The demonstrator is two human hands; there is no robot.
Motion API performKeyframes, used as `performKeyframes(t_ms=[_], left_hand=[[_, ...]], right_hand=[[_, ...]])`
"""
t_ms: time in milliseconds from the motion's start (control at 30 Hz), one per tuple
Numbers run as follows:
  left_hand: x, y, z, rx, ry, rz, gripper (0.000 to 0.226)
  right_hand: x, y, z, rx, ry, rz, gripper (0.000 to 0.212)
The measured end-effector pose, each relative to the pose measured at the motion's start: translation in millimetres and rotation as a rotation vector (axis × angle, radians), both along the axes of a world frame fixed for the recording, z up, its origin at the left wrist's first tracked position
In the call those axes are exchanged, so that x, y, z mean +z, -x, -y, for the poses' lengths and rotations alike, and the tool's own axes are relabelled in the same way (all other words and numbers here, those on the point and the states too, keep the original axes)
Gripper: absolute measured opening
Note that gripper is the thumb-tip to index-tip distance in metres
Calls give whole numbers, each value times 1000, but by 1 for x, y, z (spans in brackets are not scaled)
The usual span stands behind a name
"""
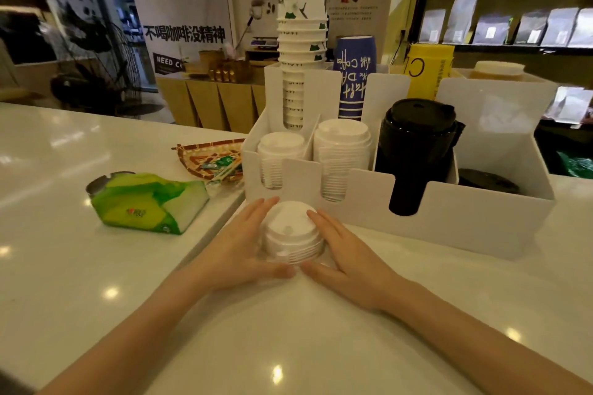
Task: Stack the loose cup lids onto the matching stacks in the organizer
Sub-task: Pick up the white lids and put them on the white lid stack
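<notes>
A short stack of white plastic dome cup lids [292,234] sits on the glossy white bench [96,266], cupped between my two hands. My left hand [239,250] presses its left side and my right hand [346,256] its right, fingers [324,221] curved around the lids and clasping them, thumbs nearly meeting in front. Just beyond my fingertips stands the white slotted organizer [449,221], holding two white lid stacks [341,154] and a black lid stack [417,144]. Left of my left hand lies a green tissue pack [144,202].
</notes>
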State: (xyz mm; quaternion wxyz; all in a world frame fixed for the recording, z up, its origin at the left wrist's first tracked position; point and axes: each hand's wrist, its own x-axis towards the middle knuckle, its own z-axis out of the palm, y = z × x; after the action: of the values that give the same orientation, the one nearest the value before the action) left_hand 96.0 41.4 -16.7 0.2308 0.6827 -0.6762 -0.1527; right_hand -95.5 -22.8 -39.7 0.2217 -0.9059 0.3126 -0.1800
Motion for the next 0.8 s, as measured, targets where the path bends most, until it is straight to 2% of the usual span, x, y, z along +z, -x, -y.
performKeyframes(t_ms=[100, 300, 433, 633, 800], left_hand=[[-7, -2, 2, -2, -7, -3, 113], [-6, 5, 0, -7, 128, -63, 87], [8, 2, 0, 56, 182, -209, 84], [49, -9, 12, 57, 263, -276, 67], [92, -21, 33, 36, 356, -402, 65]], right_hand=[[3, 0, -2, 6, -21, 31, 72], [8, -2, -3, -9, -107, 165, 67], [27, -2, -7, -48, -177, 295, 58], [78, -6, 1, -23, -67, 296, 58], [119, -19, 23, -22, -32, 363, 54]])
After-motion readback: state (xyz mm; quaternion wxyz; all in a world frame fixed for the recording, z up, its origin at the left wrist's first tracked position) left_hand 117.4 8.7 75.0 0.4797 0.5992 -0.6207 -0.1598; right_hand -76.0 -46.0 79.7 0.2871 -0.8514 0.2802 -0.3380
